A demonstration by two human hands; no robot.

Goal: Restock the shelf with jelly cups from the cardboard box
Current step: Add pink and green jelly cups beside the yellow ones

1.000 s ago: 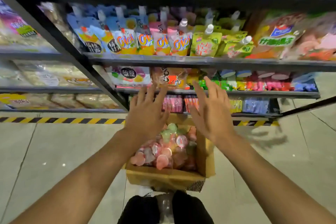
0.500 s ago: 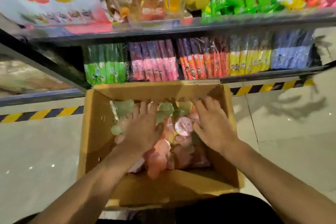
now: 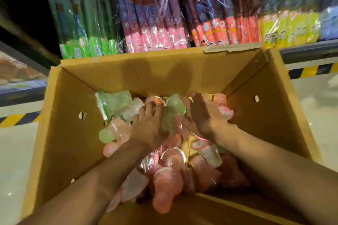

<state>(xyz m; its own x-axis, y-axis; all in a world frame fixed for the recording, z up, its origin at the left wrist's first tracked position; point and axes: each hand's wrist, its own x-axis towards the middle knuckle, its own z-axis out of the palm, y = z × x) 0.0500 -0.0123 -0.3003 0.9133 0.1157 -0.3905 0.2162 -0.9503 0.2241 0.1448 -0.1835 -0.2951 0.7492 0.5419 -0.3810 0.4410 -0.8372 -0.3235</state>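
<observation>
An open cardboard box (image 3: 69, 133) stands on the floor right below me, holding several loose jelly cups (image 3: 168, 184), pink, green and clear. Both my hands are deep inside it, on top of the pile. My left hand (image 3: 148, 128) curls its fingers over a green cup (image 3: 167, 120) in the middle. My right hand (image 3: 203, 113) faces it, fingers curled round cups at the far side, among them a pink one (image 3: 222, 104). The cups between the two palms are partly hidden.
The bottom shelf (image 3: 309, 49) runs just behind the box, packed with upright wrapped packets in green (image 3: 87, 29), pink (image 3: 155, 23), orange, yellow and blue. A yellow-and-black floor stripe (image 3: 311, 71) runs under the shelf edge on pale tiles.
My head has dropped much closer to the box. Both hands went from flat on the pile to curling inward around cups between them.
</observation>
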